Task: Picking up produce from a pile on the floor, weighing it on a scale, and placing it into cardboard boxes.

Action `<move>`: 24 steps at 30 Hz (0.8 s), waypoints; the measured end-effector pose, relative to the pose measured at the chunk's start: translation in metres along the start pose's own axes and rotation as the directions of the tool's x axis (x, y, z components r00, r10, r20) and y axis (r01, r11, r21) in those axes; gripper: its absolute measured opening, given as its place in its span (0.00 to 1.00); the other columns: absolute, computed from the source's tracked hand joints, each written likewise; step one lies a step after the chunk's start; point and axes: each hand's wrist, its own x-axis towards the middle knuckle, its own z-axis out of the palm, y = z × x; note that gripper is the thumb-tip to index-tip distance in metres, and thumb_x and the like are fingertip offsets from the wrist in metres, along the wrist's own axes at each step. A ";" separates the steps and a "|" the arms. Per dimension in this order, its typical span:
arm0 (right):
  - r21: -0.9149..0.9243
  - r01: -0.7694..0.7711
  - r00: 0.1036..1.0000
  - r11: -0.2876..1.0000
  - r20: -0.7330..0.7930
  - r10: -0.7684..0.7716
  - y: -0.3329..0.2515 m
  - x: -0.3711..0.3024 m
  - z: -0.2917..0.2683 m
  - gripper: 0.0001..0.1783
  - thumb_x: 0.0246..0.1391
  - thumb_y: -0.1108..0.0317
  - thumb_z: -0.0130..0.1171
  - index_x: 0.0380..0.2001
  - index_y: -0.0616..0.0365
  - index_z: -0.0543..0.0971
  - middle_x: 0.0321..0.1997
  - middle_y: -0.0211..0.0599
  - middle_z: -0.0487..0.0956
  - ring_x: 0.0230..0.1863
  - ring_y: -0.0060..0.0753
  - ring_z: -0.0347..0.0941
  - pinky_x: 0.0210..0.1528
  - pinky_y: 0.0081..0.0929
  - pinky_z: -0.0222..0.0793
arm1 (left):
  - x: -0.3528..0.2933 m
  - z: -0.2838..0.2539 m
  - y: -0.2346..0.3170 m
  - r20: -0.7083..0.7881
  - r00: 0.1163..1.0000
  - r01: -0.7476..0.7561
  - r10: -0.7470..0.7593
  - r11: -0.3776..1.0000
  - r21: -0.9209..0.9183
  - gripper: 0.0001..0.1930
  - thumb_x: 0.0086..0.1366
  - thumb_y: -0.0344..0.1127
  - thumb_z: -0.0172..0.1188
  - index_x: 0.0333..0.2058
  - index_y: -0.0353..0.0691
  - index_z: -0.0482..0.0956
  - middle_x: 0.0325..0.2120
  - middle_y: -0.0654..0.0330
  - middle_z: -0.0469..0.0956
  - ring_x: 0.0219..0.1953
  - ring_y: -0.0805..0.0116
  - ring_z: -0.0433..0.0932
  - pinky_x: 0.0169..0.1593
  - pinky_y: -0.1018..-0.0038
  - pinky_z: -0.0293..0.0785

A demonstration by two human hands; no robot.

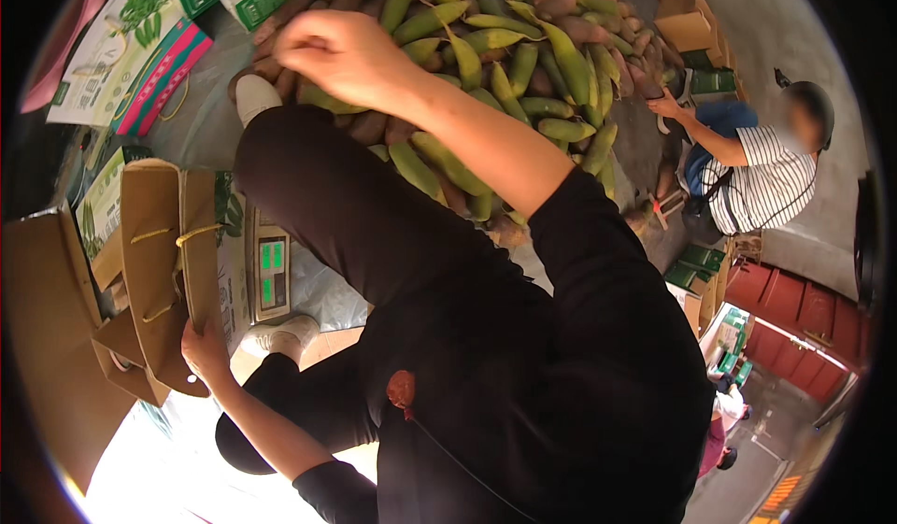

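My left hand (207, 354) grips the lower edge of an open cardboard carton (149, 244) with yellow cord handles, its fingers closed on the board. Raised over the left side of a large pile of green radishes (523, 66), my right hand (336, 52) has its fingers curled in. It is slightly blurred, and what it holds, if anything, is hidden. Many radishes are green at one end and brownish at the other. Beside the carton, close to my shoes, lies a scale (272, 276) with lit green digits.
Printed green-and-white cartons (121, 43) and a pink-and-green box (161, 76) stand at the far left. Across the pile, a person in a striped shirt (771, 174) reaches toward the radishes. More cartons (696, 24) stand at the right. A red door (794, 314) is behind them.
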 end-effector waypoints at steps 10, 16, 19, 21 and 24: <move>-0.422 -0.706 0.677 0.569 -0.165 0.717 0.200 -0.252 -0.086 0.11 0.43 0.64 0.56 0.30 0.55 0.79 0.32 0.48 0.77 0.38 0.51 0.73 0.41 0.41 0.69 | 0.004 0.008 -0.026 0.037 0.999 0.000 -0.001 1.000 0.027 0.17 0.53 0.33 0.57 0.40 0.29 0.75 0.33 0.42 0.78 0.37 0.47 0.77 0.42 0.63 0.70; -0.440 -0.846 0.479 0.302 -0.374 0.794 0.238 -0.304 -0.134 0.11 0.44 0.63 0.55 0.31 0.54 0.80 0.38 0.45 0.78 0.43 0.47 0.73 0.47 0.38 0.68 | 0.003 0.009 -0.029 -0.017 1.000 -0.003 0.004 0.996 0.085 0.16 0.54 0.34 0.58 0.39 0.29 0.75 0.32 0.43 0.78 0.36 0.48 0.77 0.42 0.63 0.70; -0.352 -0.929 0.298 0.115 -0.524 0.798 0.246 -0.307 -0.159 0.13 0.45 0.63 0.54 0.37 0.50 0.78 0.44 0.41 0.77 0.46 0.43 0.72 0.49 0.37 0.68 | 0.003 0.008 -0.024 0.020 1.000 0.018 -0.018 0.999 0.028 0.16 0.54 0.33 0.58 0.39 0.29 0.75 0.32 0.44 0.78 0.35 0.50 0.78 0.41 0.64 0.71; -0.283 -0.959 0.181 0.006 -0.596 0.782 0.246 -0.306 -0.169 0.16 0.46 0.64 0.54 0.41 0.48 0.76 0.47 0.38 0.75 0.49 0.42 0.71 0.50 0.37 0.68 | 0.002 0.009 -0.019 0.031 0.999 0.045 -0.045 0.999 0.013 0.15 0.54 0.32 0.58 0.39 0.29 0.75 0.31 0.45 0.78 0.34 0.51 0.78 0.40 0.65 0.71; -0.594 -0.783 0.361 -0.185 -0.676 0.642 0.227 -0.283 -0.172 0.21 0.49 0.65 0.52 0.49 0.45 0.69 0.52 0.33 0.70 0.53 0.39 0.66 0.49 0.41 0.67 | 0.000 0.007 -0.031 0.017 0.998 0.058 -0.059 0.998 0.019 0.15 0.54 0.32 0.58 0.39 0.30 0.75 0.30 0.46 0.78 0.33 0.54 0.78 0.39 0.66 0.71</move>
